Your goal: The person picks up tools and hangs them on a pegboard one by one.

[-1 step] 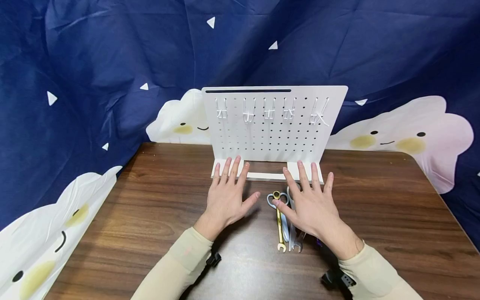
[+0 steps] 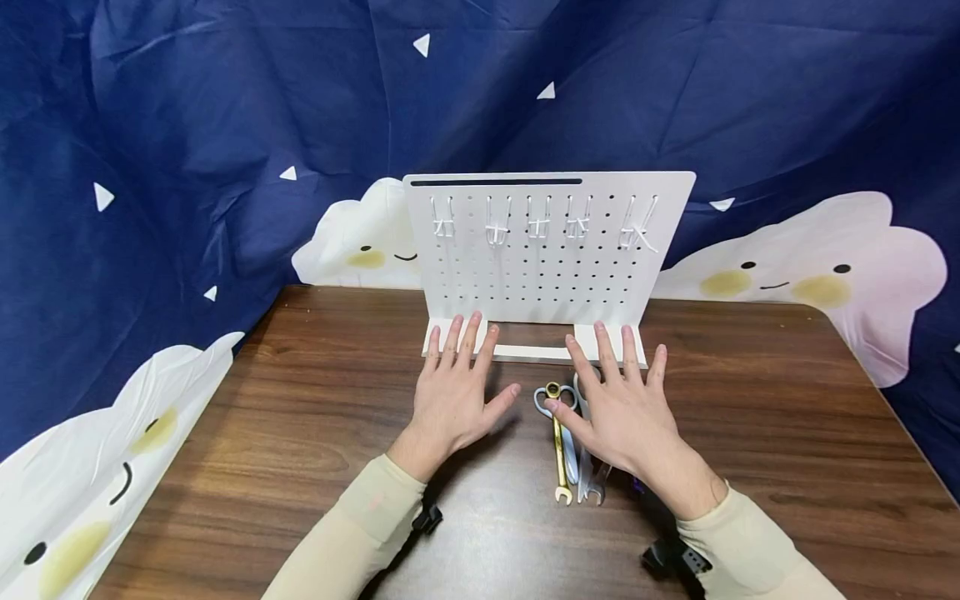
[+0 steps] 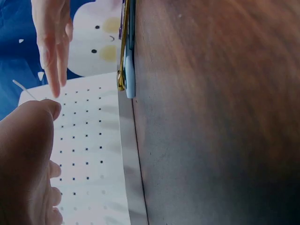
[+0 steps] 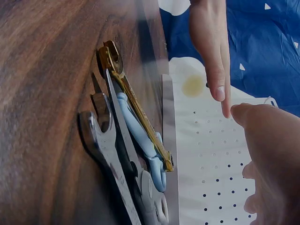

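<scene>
Both hands hover palm down with fingers spread in front of a white pegboard (image 2: 525,287). My left hand (image 2: 453,404) holds nothing, its fingertips overlapping the left foot of the board in the head view. My right hand (image 2: 626,412) is also free of any object and hangs over a small group of tools. Under its thumb lies a gold wrench (image 4: 138,110) on top of light blue scissors (image 4: 137,130). Beside them are grey-handled scissors (image 4: 149,190) and a silver wrench (image 4: 112,154). A bit of purple (image 2: 638,484) shows under the right wrist, mostly hidden.
Several white wire hooks (image 2: 538,227) hang along the upper part of the pegboard. The brown wooden table (image 2: 322,400) carries everything. A dark blue cloth (image 2: 225,100) with clouds and triangles hangs behind it. Small black wrist cameras (image 2: 428,518) sit under the sleeves.
</scene>
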The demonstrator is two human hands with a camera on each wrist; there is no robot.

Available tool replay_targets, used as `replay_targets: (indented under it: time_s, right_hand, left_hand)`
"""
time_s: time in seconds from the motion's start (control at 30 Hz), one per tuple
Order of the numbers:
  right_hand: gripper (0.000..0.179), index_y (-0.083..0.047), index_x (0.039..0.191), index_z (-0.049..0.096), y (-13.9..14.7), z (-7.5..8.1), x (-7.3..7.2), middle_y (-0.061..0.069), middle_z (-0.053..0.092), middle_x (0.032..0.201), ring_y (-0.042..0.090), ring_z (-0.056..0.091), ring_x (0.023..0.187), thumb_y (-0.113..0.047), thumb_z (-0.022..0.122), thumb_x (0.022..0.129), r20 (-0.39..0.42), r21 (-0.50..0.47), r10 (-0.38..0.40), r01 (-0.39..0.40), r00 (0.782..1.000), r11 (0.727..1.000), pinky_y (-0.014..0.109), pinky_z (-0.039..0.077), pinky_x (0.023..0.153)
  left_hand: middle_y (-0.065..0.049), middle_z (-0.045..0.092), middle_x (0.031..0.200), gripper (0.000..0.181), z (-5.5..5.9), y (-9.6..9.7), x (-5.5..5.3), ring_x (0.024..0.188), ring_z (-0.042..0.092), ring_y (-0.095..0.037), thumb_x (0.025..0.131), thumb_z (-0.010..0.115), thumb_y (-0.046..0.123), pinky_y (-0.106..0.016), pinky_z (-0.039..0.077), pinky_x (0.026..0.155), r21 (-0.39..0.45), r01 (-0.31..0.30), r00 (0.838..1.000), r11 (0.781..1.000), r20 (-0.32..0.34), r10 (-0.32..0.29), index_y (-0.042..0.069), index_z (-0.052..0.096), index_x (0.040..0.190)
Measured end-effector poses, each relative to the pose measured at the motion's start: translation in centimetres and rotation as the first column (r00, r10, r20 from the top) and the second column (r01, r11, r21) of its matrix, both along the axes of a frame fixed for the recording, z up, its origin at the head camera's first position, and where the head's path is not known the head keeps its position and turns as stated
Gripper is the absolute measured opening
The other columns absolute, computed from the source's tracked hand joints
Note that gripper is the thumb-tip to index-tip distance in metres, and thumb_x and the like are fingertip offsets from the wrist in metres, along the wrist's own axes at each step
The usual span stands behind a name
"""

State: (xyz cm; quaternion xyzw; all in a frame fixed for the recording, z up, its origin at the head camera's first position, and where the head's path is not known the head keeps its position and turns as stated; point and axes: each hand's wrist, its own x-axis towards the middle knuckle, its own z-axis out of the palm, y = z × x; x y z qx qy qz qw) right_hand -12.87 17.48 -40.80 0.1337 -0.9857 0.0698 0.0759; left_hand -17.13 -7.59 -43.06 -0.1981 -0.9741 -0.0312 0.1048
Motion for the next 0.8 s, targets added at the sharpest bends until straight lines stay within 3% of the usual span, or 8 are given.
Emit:
replay_targets:
  time_s: [0.5,0.8]
  right_hand:
    - [0.090,-0.019,0.172,0.029,0.23,-0.13,0.03,0.027,0.018,0.178,0.057,0.006,0.164,-0.071,0.054,0.102,-0.005,0.006,-0.007,0.007,1.000,1.000,0.088,0.003,0.122]
    - [0.089,-0.017,0.172,0.028,0.75,0.13,0.43,0.026,0.017,0.178,0.056,0.006,0.164,-0.070,0.051,0.104,0.015,0.015,-0.013,0.013,1.000,1.000,0.087,0.002,0.123]
  left_hand:
    - [-0.011,0.017,0.182,0.087,0.21,-0.13,-0.11,0.169,0.014,-0.033,0.106,0.040,0.071,-0.056,0.007,0.139,0.004,0.010,1.000,1.000,-0.013,-0.010,0.016,0.029,0.171]
    - [-0.013,0.021,0.180,0.082,0.90,-0.45,-0.56,0.168,0.018,-0.035,0.108,0.040,0.065,-0.058,0.012,0.138,0.014,0.019,0.999,1.000,-0.026,-0.019,0.014,0.030,0.171]
